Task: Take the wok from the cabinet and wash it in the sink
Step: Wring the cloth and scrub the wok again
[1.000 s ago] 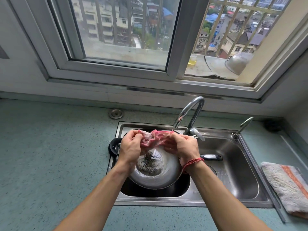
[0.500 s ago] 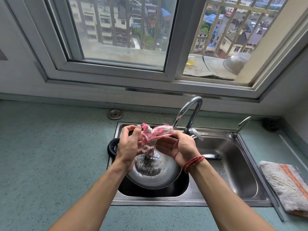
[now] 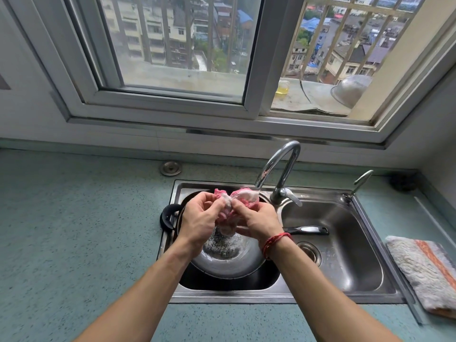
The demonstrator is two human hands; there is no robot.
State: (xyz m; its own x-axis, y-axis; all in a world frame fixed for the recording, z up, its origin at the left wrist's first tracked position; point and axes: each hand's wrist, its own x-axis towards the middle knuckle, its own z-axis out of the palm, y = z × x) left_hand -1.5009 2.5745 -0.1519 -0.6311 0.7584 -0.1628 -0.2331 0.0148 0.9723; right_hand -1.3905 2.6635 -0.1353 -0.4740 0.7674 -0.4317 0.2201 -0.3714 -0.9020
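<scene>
Both hands have closed in since half a second ago: back then the right palm was open and the cloth was strung loose between them, now it's bunched into a wad.

Grip: left hand pinches the wad's left side with its fingers curled in. The right hand grips the right side, thumb and fingers curled on it. So I read both as holding cloth, neither on the wok. It's pink and white, and its lower end hangs between the palms.

The wok sits in the left basin of the sink, open side up, with dark specks and wet residue in its bottom. Its black loop handle pokes over the sink's left rim. The long handle lies across the divider into the right basin, near the drain. Both hands are above the bowl. I can't tell if the cloth tip touches metal.

The faucet spout ends just beside the wad's top right; I can't tell whether water is running. There's a red string on the right wrist.

Around it:
- speckled green counter
- towel with an orange stripe, right of the sink
- small second tap at the back right corner
- round metal cap behind the sink
- window above
- metal bowl tipped on the outer ledge, with a cup of yellow liquid left of it
</scene>
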